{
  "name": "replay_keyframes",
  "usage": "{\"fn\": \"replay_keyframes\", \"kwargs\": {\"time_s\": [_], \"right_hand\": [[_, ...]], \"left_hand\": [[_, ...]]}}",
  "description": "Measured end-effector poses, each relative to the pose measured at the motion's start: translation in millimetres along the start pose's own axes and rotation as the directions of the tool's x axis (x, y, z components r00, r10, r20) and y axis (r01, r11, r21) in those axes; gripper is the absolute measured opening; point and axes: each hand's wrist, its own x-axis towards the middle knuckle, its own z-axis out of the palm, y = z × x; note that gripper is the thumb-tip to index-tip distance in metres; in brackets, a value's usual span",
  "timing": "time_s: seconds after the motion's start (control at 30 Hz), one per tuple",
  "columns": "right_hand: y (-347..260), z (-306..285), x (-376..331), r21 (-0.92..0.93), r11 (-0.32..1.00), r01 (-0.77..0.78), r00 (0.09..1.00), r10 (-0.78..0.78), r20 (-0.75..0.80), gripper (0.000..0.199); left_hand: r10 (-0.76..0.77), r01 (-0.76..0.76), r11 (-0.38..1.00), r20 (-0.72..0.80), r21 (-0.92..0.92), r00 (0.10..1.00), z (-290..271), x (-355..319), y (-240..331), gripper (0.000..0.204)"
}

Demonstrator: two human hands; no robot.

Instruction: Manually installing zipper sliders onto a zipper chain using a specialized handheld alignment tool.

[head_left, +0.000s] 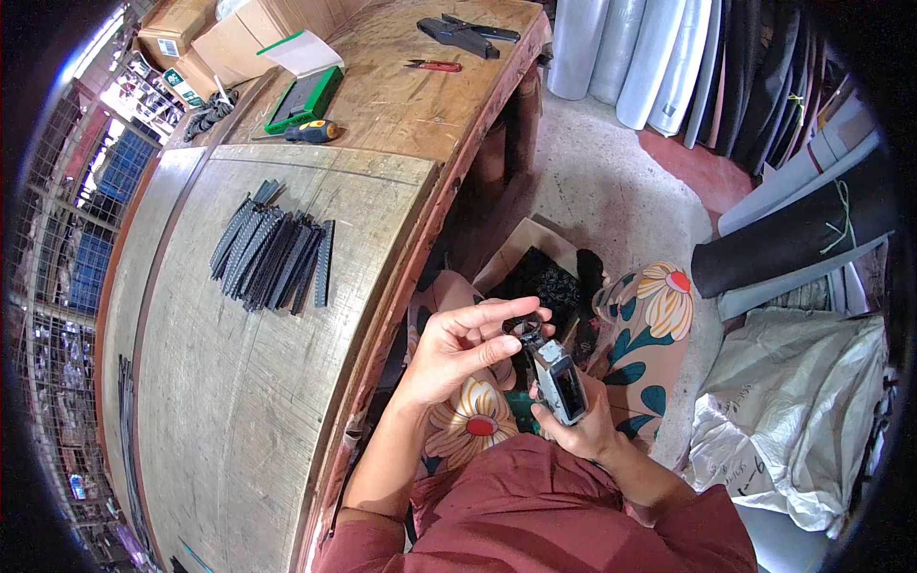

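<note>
My right hand (585, 428) is wrapped round a worn grey and black hand stapler (560, 382), held over my lap with its head up and to the left. My left hand (463, 346) meets it at that end, thumb and fingers closed on a small loop of black strip (523, 329). The loop lies against the stapler's jaws; whether it sits between them is hidden. To the left on the table, a heap of short black strips with pale dots (272, 248) lies loosely stacked.
The wooden table (382, 205) has its edge along my left arm. On it lie a green box (306, 98), a screwdriver (313, 131), red-handled snips (435, 66) and a black plier-like tool (468, 36). An open carton (535, 244) with black pieces stands below; rolls (802, 229) and a white sack (783, 411) lie right.
</note>
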Motion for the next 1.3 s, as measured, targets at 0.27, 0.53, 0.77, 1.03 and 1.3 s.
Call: {"fn": "replay_keyframes", "kwargs": {"time_s": [0.27, 0.53, 0.77, 1.03, 1.3], "right_hand": [[3, 1, -2, 0.041, 0.999, -0.012, 1.000, 0.011, 0.012, 0.037], [9, 5, 0, 0.012, 1.000, -0.008, 0.999, 0.009, -0.032, 0.034], [1, 11, -4, 0.235, 0.959, -0.160, 0.987, 0.163, 0.008, 0.023], [-32, 13, -1, 0.699, 0.614, -0.367, 0.919, 0.358, 0.168, 0.012], [-22, 8, 17, 0.698, 0.687, -0.204, 0.967, 0.253, 0.033, 0.013]], "left_hand": [[-0.031, 0.032, 0.999, -0.015, 0.025, 0.999, 1, 0, 2, 0.039], [-0.052, 0.053, 0.998, -0.033, 0.020, 0.998, 2, 1, -4, 0.038], [-0.196, 0.130, 0.946, -0.202, -0.297, 0.960, 12, -3, -53, 0.068], [-0.276, 0.132, 0.635, -0.064, -0.761, 0.959, 46, -46, -144, 0.071], [-0.044, -0.010, 0.990, -0.382, -0.140, 0.923, 38, -5, -81, 0.069]]}}
